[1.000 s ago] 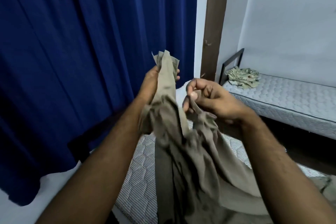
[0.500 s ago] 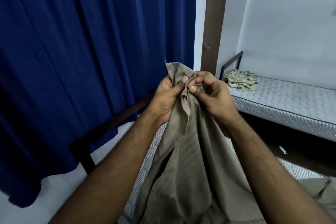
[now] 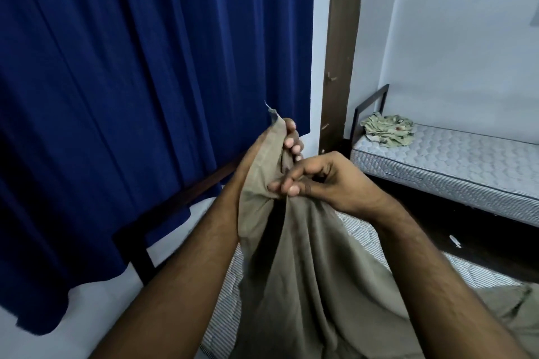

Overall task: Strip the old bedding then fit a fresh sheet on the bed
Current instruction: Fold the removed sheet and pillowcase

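Note:
A plain khaki sheet (image 3: 309, 271) hangs bunched in front of me, trailing down over the striped mattress (image 3: 224, 312) of the near bed. My left hand (image 3: 287, 140) grips the sheet's upper edge, fingers curled round it, with a corner sticking up above the hand. Just below and to the right, my right hand (image 3: 323, 181) pinches a fold of the same sheet between thumb and fingertips. More of the khaki cloth lies crumpled at the lower right (image 3: 513, 303).
A dark blue curtain (image 3: 140, 90) fills the left half. The near bed's dark frame rail (image 3: 175, 204) runs under it. A second bed with a bare quilted mattress (image 3: 455, 163) stands at the right wall, a crumpled patterned cloth (image 3: 388, 131) on its head end. A brown door frame (image 3: 341, 49) stands between.
My hands came together at the sheet's top edge, then parted a little: the left now holds higher, the right has slid lower along the fold. The view has shifted slightly.

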`<control>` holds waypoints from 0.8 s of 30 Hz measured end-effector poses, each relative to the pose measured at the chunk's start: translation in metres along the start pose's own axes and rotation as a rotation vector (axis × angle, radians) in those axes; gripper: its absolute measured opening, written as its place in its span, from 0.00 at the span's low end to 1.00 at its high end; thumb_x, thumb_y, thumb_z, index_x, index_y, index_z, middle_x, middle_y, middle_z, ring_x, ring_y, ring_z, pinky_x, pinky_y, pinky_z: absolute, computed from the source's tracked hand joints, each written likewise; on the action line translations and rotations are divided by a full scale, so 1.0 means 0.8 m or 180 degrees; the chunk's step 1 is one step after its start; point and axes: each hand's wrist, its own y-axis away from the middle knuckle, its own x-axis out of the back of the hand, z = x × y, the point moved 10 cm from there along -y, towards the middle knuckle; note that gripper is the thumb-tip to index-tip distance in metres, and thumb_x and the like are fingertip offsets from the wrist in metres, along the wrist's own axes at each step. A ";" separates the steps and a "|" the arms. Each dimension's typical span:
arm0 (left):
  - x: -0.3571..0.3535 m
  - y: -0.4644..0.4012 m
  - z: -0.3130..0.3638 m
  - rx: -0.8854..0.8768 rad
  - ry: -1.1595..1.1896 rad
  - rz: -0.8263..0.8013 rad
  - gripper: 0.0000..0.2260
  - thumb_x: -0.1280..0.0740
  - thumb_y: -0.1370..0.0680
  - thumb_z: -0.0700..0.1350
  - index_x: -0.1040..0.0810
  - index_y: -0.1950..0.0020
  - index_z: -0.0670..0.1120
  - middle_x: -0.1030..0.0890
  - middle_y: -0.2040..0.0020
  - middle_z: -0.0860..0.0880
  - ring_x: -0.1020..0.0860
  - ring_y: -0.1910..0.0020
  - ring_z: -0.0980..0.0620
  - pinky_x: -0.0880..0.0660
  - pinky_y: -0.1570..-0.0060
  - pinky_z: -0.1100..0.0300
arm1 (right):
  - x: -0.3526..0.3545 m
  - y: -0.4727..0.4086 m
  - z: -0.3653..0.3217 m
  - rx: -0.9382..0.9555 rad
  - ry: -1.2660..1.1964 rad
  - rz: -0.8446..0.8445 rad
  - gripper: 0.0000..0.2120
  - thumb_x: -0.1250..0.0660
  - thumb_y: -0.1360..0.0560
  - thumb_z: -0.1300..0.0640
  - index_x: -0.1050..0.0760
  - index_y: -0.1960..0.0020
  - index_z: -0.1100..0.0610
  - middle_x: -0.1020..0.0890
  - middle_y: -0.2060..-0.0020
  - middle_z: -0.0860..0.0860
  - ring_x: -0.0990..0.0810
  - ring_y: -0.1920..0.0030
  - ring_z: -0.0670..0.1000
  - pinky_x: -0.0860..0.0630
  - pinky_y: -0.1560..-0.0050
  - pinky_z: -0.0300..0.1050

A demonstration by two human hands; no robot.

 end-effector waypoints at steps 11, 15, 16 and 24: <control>-0.053 0.024 0.006 -0.0178 -0.0834 -0.0562 0.13 0.23 0.31 0.51 0.19 0.73 0.49 0.24 0.74 0.53 0.28 0.75 0.58 0.29 0.71 0.66 | 0.067 0.018 -0.040 0.1012 -0.1651 0.1385 0.04 0.26 0.31 0.59 0.16 0.58 0.51 0.19 0.60 0.49 0.21 0.57 0.47 0.22 0.53 0.39; -0.072 0.026 0.015 -0.0364 -0.0942 -0.0417 0.17 0.36 0.17 0.47 0.20 0.51 0.33 0.18 0.51 0.34 0.21 0.49 0.40 0.24 0.38 0.44 | 0.075 0.015 -0.034 0.0832 -0.1577 0.1704 0.10 0.26 0.32 0.62 0.18 0.50 0.55 0.16 0.63 0.51 0.18 0.62 0.46 0.20 0.53 0.40; -0.074 0.029 0.018 -0.0415 -0.1027 -0.0385 0.22 0.38 0.17 0.50 0.23 0.46 0.28 0.21 0.47 0.30 0.23 0.45 0.38 0.27 0.35 0.40 | 0.078 0.016 -0.034 0.0829 -0.1579 0.1776 0.11 0.26 0.32 0.62 0.19 0.50 0.56 0.16 0.63 0.51 0.17 0.61 0.46 0.19 0.52 0.40; -0.096 0.037 0.044 -0.1006 -0.1523 -0.0379 0.23 0.38 0.20 0.55 0.23 0.49 0.33 0.24 0.51 0.34 0.26 0.50 0.42 0.28 0.44 0.45 | 0.086 0.018 -0.029 0.1033 -0.1589 0.2266 0.04 0.23 0.34 0.58 0.17 0.60 0.54 0.18 0.60 0.50 0.18 0.54 0.50 0.21 0.45 0.45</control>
